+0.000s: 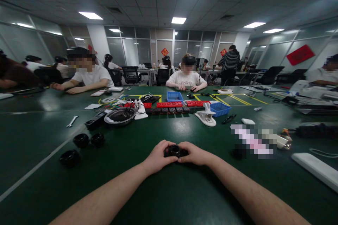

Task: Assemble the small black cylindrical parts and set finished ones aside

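A small black round part with a hole in its middle (175, 150) is held low over the green table (185, 190), between my two hands. My left hand (160, 156) grips it from the left, thumb in front and fingers curled behind. From the right, my right hand (193, 154) holds it the same way, its thumb near the other thumb. The fingers partly cover the part's sides. Off to the left on the table stand three black round cups (81, 140).
Beyond my hands lie a metal bowl (120, 116), a white clip stand (207, 115), red socket strips (169, 104) and blue trays (220, 109). A wrench (72, 121) is at left, a long white bar (317, 170) at right. Several people sit around.
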`<state>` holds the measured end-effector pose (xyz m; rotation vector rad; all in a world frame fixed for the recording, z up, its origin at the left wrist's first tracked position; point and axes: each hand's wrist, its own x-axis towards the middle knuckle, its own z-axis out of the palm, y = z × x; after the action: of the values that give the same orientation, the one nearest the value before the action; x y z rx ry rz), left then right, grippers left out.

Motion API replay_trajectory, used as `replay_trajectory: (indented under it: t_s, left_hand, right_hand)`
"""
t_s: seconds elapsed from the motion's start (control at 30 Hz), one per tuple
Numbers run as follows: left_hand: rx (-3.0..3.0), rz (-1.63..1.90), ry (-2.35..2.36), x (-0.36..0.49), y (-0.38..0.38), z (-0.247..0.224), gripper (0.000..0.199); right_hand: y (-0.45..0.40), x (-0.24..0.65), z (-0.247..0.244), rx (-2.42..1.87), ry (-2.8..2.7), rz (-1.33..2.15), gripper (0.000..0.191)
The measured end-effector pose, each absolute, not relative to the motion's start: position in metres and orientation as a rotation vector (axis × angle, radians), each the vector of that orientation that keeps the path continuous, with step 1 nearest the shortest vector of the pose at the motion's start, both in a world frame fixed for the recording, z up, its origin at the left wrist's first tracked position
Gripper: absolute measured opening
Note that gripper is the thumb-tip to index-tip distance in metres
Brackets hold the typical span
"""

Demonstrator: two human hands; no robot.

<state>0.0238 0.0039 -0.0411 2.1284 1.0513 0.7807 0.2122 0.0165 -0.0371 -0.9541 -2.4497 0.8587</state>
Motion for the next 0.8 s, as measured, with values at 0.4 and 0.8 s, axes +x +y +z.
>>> replay_trajectory:
  t_s: [0.4, 0.8]
  left_hand:
    - [2.033, 0.859, 1.194, 0.03, -0.001, -0.043, 0.034]
    - [2.075, 0.875, 1.19, 0.028, 0.003, -0.044, 0.033]
  right_hand:
    - [0.011, 0.202, -0.047, -1.295, -2.387, 0.642, 0.032]
    - [0.008, 0.199, -0.046, -1.225, -2.433, 0.414, 0.042]
